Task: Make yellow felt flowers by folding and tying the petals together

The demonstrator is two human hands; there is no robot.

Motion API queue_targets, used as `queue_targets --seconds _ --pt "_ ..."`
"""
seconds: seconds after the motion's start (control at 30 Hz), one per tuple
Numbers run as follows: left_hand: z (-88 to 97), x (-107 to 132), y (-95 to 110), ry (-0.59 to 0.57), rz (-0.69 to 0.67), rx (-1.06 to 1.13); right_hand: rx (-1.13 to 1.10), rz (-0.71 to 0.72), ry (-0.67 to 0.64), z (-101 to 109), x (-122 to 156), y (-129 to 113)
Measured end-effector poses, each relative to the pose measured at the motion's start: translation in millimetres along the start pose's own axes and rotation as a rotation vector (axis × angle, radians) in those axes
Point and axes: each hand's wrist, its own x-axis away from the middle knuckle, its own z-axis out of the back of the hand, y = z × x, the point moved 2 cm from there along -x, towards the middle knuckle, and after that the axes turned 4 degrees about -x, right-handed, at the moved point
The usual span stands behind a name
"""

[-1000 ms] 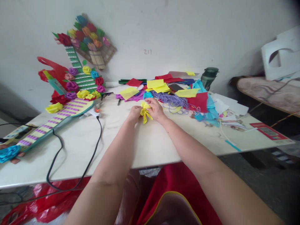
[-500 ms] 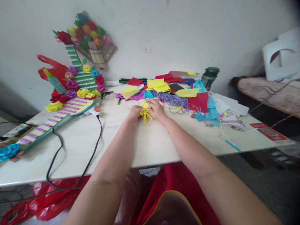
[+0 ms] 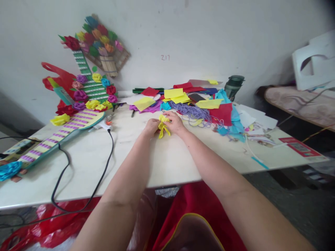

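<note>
One yellow paper flower [image 3: 161, 127] marks the centre of the dial, gripped between the left hand [image 3: 151, 128] and the right hand [image 3: 174, 122], over the bare front stretch of a pale table [image 3: 172, 158]; whether it touches the top I cannot tell. The right fingers bend together and pinch its upper petals with the thumb; the left fingers curl in against its other side, their tips partly hidden, so how they press cannot be told. Straight ahead at 12 o'clock rises a whitish wall [image 3: 204, 38] with a small handwritten number [image 3: 165, 57]. Near its foot, between 12 and 1, lie yellow sheets [image 3: 173, 93] in a heap of coloured paper, with tangled purple yarn [image 3: 192, 110] at 2 and a dark green bottle [image 3: 232, 90] farther out that way. Paper scraps [image 3: 258, 136] spread at 3, short of a red printed label [image 3: 300, 146] at the table's corner. Off the table, between 2 and 3, a white board with a round cut-out [image 3: 318, 68] stands on a patterned pale surface [image 3: 295, 103]; dark floor [image 3: 285, 209] shows at 4. At 10 stands a green striped panel [image 3: 95, 91] trimmed with paper roses, joined at 9 by a yellow-and-purple striped piece [image 3: 69, 128]. A flower plaque [image 3: 108, 66] is on the wall at 11. Black cable [image 3: 107, 167] loops at 8, and crumpled red plastic [image 3: 59, 223] lies below the edge, between 7 and 8.
</note>
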Motion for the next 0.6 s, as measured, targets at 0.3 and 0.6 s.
queue_targets --seconds 0.3,0.6 --pt "2.3 -5 -4 -0.059 -0.042 0.080 -0.013 0.067 -0.041 1 0 -5" --pt "4.2 -4 -4 -0.071 -0.019 0.149 0.142 0.239 -0.065 -2 3 -19"
